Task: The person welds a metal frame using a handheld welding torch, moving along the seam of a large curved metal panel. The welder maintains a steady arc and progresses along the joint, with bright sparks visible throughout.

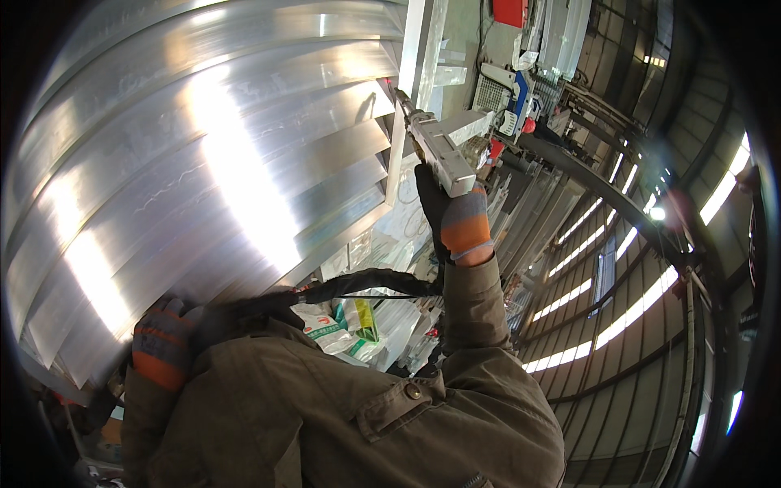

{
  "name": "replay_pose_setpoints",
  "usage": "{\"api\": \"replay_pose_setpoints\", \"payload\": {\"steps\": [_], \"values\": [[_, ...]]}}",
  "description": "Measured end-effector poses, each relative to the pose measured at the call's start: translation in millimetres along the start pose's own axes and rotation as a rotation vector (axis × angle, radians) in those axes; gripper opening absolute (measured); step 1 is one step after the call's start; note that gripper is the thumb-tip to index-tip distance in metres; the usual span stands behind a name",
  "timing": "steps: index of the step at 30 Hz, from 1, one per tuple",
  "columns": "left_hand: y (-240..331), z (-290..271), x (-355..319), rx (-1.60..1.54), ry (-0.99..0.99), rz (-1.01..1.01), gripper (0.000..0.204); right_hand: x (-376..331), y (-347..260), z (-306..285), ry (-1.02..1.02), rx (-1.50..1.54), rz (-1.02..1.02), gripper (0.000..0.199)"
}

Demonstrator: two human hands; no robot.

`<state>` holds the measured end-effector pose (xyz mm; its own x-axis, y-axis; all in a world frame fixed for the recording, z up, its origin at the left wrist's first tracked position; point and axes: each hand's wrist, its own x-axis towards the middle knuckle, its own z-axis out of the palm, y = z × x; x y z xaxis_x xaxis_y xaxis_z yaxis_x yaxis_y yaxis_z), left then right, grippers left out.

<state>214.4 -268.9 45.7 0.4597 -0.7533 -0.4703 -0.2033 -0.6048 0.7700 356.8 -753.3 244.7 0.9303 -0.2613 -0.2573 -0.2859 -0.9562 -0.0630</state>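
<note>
A grey and orange glove covers my right hand (462, 221), which grips a handheld laser welding gun (443, 153) with a boxy silver body. Its narrow nozzle points up and left to the corner where a metal slat meets the upright frame bar (409, 98), with a small red light spot by the tip. Shiny metal slats (268, 154) overlap in a large louvred panel across the left. At the panel's near edge is my left hand (163, 342), gloved too, with fingers curled; what they hold, if anything, is hidden. A black sleeved hose (366, 282) runs between my arms.
Below the hose lie green and white printed bags (346, 325). Beyond the frame stand a blue and white machine part (517, 102) and a red object (510, 11). Long metal profiles (529, 211) lie at the right, under a ribbed shed wall with bright window strips.
</note>
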Motion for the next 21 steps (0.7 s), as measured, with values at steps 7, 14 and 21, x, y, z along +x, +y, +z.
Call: {"api": "replay_pose_setpoints", "payload": {"steps": [7, 14, 21], "values": [[0, -4, 0, -0.05, 0.05, 0.038, 0.042, 16, 11, 6, -0.092, -0.018, 0.028, 0.038], [3, -10, 0, -0.051, -0.01, 0.01, 0.041, 18, 19, 11, -0.081, 0.159, 0.057, 0.037], [4, -16, 4, -0.048, -0.121, -0.05, 0.033, 20, 29, 14, -0.129, 0.299, 0.113, 0.033]]}}
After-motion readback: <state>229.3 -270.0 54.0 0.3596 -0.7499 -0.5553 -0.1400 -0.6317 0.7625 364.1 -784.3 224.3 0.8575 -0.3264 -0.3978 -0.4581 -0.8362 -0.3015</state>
